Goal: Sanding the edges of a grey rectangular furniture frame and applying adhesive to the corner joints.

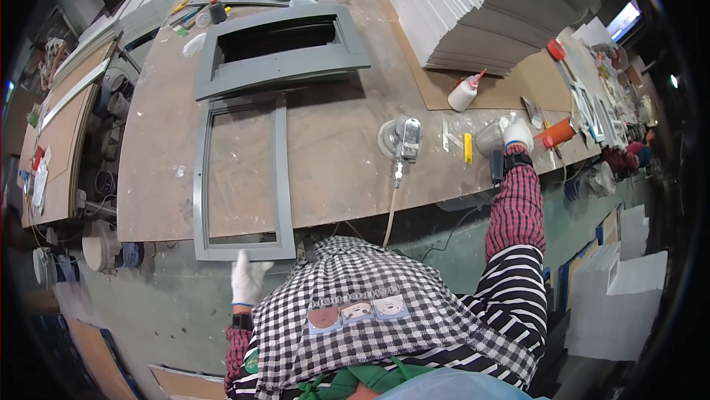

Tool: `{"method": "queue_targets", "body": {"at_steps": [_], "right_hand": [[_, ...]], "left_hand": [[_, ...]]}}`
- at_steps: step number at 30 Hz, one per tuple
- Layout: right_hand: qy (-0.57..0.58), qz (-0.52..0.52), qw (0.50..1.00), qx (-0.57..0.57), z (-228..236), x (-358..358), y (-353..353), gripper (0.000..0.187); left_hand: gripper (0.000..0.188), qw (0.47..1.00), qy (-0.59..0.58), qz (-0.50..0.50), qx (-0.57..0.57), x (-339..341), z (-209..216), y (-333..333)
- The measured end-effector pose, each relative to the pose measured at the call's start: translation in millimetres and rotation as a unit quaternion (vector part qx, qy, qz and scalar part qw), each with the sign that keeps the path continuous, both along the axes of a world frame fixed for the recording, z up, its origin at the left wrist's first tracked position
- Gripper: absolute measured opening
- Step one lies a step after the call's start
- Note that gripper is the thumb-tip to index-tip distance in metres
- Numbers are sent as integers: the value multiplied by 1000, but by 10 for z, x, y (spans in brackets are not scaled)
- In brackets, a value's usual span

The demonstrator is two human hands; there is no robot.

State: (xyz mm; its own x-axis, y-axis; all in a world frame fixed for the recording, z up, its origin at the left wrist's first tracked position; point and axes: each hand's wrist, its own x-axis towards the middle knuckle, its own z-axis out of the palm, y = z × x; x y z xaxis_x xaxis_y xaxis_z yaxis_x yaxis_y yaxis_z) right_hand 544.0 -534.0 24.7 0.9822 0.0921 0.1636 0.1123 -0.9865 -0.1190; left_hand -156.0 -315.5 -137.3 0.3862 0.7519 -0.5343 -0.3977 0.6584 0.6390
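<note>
My left hand (248,279), in a white glove, is at the near rail of a grey rectangular frame (282,178). Its index finger reaches onto that rail and the thumb stands apart. The frame lies flat, its near end jutting past the table edge. Far out to the right, my gloved right hand (518,132) is closed beside a clear plastic container (489,136). What its fingers hold, if anything, is hidden. An orange cylinder (556,133) lies just right of that hand, with a scraper (532,113) behind it.
A round sander (401,139) with a hose rests mid-table near a yellow cutter (467,148). Stacked grey frames (281,48) sit beyond the single frame. A white red-tipped bottle (464,93) stands before a tall stack of white panels (473,15). More bottles crowd the far end.
</note>
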Motion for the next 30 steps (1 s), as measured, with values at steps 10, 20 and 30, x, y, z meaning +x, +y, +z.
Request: {"method": "queue_targets", "body": {"at_steps": [10, 20, 30], "right_hand": [[19, 5, 1000, -14, -46, 248, -69, 48], [18, 252, 918, 306, -113, -23, -61, 30], [373, 498, 742, 249, -216, -2452, 894, 15]], "left_hand": [[30, 989, 99, 89, 55, -469, 123, 527], [35, 962, -57, 266, -20, -325, -65, -130], [46, 994, -106, 0, -42, -157, 259, -548]]}}
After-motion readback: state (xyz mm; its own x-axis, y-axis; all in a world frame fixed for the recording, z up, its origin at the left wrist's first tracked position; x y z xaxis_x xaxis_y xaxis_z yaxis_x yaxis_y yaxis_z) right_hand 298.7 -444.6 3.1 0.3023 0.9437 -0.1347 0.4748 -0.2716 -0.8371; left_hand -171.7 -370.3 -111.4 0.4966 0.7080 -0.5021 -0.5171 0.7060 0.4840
